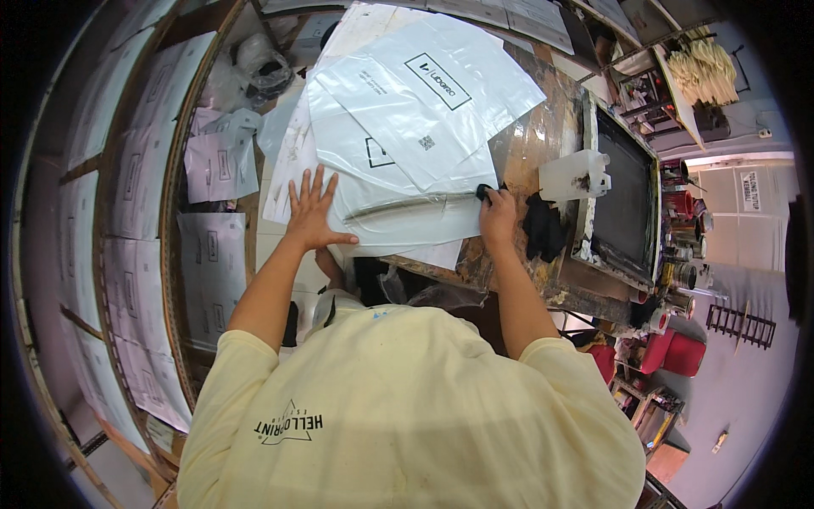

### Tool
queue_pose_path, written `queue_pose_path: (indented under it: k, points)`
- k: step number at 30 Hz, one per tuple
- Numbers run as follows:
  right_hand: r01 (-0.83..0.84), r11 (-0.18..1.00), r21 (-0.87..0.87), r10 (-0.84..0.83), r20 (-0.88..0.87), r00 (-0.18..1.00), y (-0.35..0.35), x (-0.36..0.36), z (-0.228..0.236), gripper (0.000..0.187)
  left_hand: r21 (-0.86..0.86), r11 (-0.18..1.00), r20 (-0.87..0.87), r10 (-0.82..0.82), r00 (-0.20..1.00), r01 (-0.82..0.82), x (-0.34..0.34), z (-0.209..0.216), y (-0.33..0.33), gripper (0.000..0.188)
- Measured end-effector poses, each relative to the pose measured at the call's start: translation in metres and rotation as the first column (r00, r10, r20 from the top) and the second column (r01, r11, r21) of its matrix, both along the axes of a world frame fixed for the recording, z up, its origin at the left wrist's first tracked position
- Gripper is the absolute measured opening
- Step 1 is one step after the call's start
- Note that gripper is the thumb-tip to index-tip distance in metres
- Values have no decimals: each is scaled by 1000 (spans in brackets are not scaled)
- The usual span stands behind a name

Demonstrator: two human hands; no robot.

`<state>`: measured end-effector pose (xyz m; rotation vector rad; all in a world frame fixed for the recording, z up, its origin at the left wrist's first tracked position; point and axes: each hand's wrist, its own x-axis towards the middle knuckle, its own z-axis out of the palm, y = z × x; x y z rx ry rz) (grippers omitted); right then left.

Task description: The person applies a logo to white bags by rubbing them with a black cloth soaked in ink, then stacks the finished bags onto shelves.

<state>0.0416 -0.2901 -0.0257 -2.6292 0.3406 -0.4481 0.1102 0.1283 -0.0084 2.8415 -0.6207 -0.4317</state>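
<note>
White plastic bags with black printing lie overlapping in a fanned pile on the worktable. On the nearest bag, my left hand rests flat with its fingers spread, by the near left edge. At that bag's right edge, my right hand is closed round a small dark cloth that touches the plastic. A long grey-brown smear runs across the bag between my hands. A crumpled black cloth lies just right of my right hand. Behind it sits a translucent plastic container with dark stains.
The worn wooden tabletop shows right of the bags. A framed printing screen stands at its right side. Racks to the left hold stacked printed white sheets. Stained cans line the right, near a red chair.
</note>
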Motion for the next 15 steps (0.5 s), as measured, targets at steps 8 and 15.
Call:
queue_pose_path:
  k: [8,15]
  points:
    - [-185,972,143,178,61,982,80,15,1,27,6,1000,-30,12,999,-12,-1,2,-1,161]
    - [-517,842,157,523,-1,852,189,16,11,16,-18,1000,4,8,1000,-8,0,-1,0,162]
